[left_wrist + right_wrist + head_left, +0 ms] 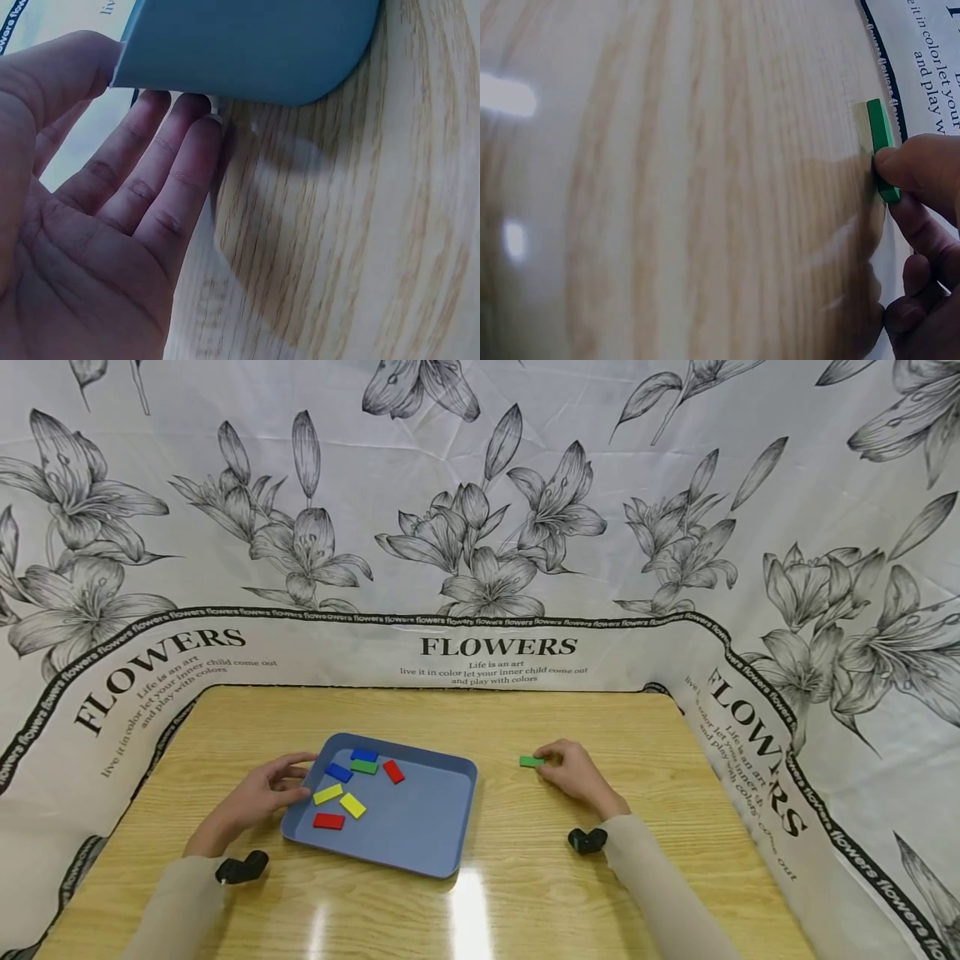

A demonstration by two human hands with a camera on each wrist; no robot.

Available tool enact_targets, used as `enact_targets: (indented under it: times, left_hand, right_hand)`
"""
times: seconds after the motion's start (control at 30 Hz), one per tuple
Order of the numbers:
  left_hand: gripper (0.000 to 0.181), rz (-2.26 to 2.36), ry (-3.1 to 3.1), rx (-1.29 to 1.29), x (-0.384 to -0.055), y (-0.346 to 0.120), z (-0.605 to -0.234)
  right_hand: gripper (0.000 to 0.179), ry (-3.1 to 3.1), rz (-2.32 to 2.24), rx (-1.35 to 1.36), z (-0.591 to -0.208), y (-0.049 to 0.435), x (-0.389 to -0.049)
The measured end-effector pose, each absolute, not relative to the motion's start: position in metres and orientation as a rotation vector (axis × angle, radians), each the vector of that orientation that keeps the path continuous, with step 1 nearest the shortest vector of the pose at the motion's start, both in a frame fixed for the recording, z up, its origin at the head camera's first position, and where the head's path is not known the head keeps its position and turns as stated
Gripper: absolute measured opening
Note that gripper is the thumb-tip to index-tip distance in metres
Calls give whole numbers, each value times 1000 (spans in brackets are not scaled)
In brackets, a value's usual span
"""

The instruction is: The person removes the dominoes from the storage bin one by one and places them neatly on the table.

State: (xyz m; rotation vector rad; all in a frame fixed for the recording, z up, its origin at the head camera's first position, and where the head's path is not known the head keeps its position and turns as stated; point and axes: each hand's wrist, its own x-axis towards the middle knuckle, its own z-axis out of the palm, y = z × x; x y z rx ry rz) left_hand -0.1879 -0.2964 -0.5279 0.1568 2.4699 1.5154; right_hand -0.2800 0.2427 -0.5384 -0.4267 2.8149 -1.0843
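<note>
In the head view, my right hand (573, 772) pinches a small green block (528, 762) between thumb and fingertips, low over the table right of the tray. The right wrist view shows the thumb against one face of this green block (883, 150). My left hand (266, 793) is at the left rim of a blue-grey tray (405, 835), fingers loosely extended and fingertips right at the edge. Inside the tray's left part lie two blue blocks (339, 772), a green one (363, 767), two red (328, 821) and two yellow (352, 805).
Everything stands on a light wooden table (525, 893) with shiny reflections near its front. A white cloth (495, 652) printed with flowers and lettering hangs around the back and sides. Each wrist carries a black camera (587, 840).
</note>
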Motion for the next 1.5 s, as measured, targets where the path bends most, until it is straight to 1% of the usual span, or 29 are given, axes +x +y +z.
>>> enact_targets:
  times: [0.67,0.93,1.5]
  left_hand:
    - [63,1539,2457,162,-186,-298,-535]
    - [63,1552,2443,166,-185,-298,-535]
    - [62,1547,2448,165,-184,-298,-536]
  right_hand:
    - [24,2810,-1120,-437,-541,244,-285]
    - [28,2800,-1115,-391,-541,243,-286]
    - [33,2798,-1111,-400,-536,242,-284]
